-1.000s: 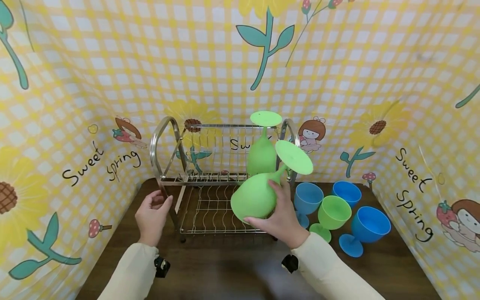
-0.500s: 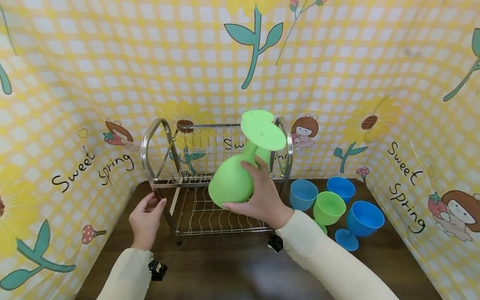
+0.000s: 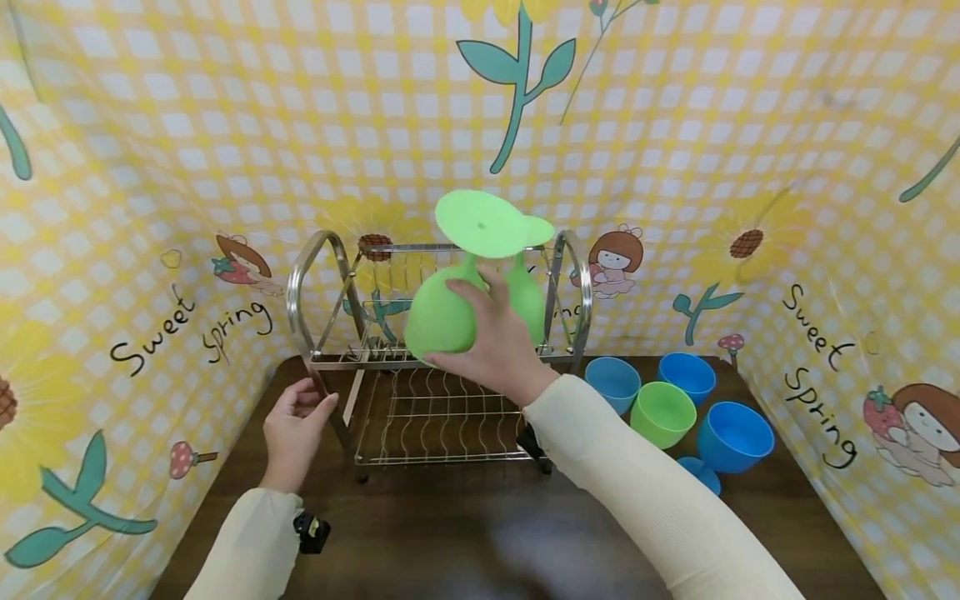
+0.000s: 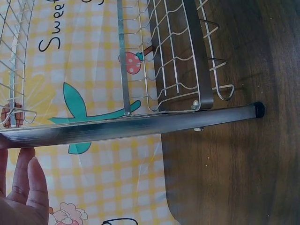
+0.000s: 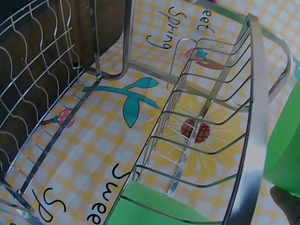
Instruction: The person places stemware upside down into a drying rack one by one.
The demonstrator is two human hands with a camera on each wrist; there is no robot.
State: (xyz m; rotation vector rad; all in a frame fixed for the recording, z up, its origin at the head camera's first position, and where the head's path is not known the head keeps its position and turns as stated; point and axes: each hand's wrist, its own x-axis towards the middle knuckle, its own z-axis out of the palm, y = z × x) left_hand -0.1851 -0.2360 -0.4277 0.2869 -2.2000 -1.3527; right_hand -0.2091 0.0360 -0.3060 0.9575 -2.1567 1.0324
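Upside down, a green plastic goblet (image 3: 441, 315) is held by my right hand (image 3: 501, 337), fingers near its stem and thumb near the rim. It is at the upper tier of a metal dish rack (image 3: 352, 363), left of a second inverted green goblet (image 3: 531, 300) that stands on that tier, partly hidden by my hand. The right wrist view shows the held goblet (image 5: 287, 145) at its edge, outside the rack's front bar. My left hand (image 3: 294, 425) is at the rack's left post (image 4: 93, 131), fingertips against its edge, in a loose bend.
Right of the rack, several goblets stand upright on the dark wooden table (image 3: 450, 533): a grey-blue one (image 3: 612, 383), a green one (image 3: 663, 414), and blue ones (image 3: 735, 437). The rack's lower tier (image 3: 442, 417) has wavy wires. A yellow checked cloth (image 3: 420, 108) hangs behind and at both sides.
My right hand has carried the green goblet left and upward to the upper tier, turning it closer to straight upside down. The left hand stays at the post.
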